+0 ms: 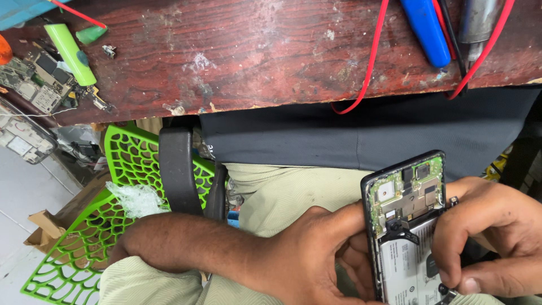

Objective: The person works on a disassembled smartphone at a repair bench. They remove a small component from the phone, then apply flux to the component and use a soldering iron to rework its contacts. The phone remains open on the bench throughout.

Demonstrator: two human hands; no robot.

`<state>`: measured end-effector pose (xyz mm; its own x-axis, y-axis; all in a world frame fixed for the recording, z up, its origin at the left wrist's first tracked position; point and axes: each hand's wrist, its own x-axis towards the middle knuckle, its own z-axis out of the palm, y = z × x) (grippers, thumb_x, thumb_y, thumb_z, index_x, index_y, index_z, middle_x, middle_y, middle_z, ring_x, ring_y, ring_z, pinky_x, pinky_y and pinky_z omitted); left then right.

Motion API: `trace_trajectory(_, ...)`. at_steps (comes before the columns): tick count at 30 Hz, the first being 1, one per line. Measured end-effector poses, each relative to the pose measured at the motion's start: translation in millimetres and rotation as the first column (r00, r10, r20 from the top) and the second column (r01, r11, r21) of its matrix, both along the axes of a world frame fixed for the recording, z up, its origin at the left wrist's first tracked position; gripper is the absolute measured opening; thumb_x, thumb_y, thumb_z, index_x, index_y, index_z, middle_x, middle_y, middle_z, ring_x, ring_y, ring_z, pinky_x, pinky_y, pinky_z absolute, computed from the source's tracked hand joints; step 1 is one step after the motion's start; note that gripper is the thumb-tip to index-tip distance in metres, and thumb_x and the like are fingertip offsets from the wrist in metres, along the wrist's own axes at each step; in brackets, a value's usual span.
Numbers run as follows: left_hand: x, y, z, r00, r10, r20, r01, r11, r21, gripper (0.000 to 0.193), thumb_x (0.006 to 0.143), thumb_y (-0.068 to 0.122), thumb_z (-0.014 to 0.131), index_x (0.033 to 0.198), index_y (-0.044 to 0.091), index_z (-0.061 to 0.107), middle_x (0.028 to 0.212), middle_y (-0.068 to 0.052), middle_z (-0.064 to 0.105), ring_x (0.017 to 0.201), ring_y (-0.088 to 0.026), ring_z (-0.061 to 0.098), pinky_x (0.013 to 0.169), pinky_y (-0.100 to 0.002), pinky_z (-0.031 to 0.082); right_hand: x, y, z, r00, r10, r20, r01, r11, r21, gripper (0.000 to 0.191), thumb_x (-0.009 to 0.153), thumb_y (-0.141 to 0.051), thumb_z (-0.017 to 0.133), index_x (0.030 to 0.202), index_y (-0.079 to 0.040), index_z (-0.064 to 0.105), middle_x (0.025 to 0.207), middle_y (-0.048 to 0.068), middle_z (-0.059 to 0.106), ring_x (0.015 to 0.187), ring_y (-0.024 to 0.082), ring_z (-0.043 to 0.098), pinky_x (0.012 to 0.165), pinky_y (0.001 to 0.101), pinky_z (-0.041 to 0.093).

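An opened phone (407, 226) with its back cover off shows a green circuit board at the top and a white battery below. My left hand (316, 254) grips the phone's left edge, with the thumb lying along that side. My right hand (488, 237) holds the right edge, its fingers curled over the lower part of the battery. The phone sits over my lap, below the table's edge.
A worn red-brown wooden table (254, 51) fills the top, with red wires (370, 62), a blue tool (426, 31), a green lighter (70, 51) and circuit boards (34, 79) at the left. A green plastic basket (101, 220) stands lower left beside a black strap (178, 169).
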<state>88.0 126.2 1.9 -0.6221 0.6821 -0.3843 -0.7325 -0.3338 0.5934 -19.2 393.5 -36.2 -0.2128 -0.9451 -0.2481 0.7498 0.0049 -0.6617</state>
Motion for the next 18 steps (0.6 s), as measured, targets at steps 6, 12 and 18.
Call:
trace_trajectory(6, 0.7, -1.2, -0.1, 1.000, -0.007, 0.010, 0.007, 1.000, -0.004, 0.082, 0.097, 0.017, 0.078, 0.161, -0.004, 0.031, 0.115, -0.015, 0.073, 0.091, -0.017, 0.077, 0.082, -0.028, 0.067, 0.3, 1.5, -0.1, 1.000, 0.006, -0.005, -0.006, 1.000, 0.013, 0.010, 0.077, -0.010, 0.083, 0.077, -0.002, 0.077, 0.095, 0.017, 0.075, 0.093, 0.032, 0.068, 0.080, 0.0436, 0.060)
trace_trajectory(12, 0.3, 1.1, 2.8, 0.998, 0.036, -0.057, -0.038, 0.998, -0.045, 0.077, 0.098, 0.016, 0.078, 0.158, -0.005, 0.034, 0.114, -0.014, 0.073, 0.091, -0.016, 0.077, 0.082, -0.026, 0.067, 2.2, 5.2, -0.6, 0.999, 0.040, -0.004, -0.039, 0.998, 0.047, 0.009, 0.075, -0.009, 0.085, 0.077, -0.002, 0.080, 0.092, 0.015, 0.073, 0.092, 0.032, 0.068, 0.079, 0.0433, 0.057)
trace_trajectory(18, -0.5, 1.1, 4.6, 0.994, 0.010, -0.111, -0.023, 0.993, -0.114, 0.078, 0.097, 0.019, 0.079, 0.156, -0.007, 0.035, 0.107, -0.013, 0.074, 0.088, -0.016, 0.078, 0.082, -0.026, 0.067, 0.9, 2.6, 2.4, 0.999, 0.002, -0.040, -0.002, 1.000, 0.008, 0.008, 0.077, -0.006, 0.082, 0.082, -0.003, 0.076, 0.098, 0.016, 0.075, 0.095, 0.031, 0.068, 0.081, 0.0424, 0.059)
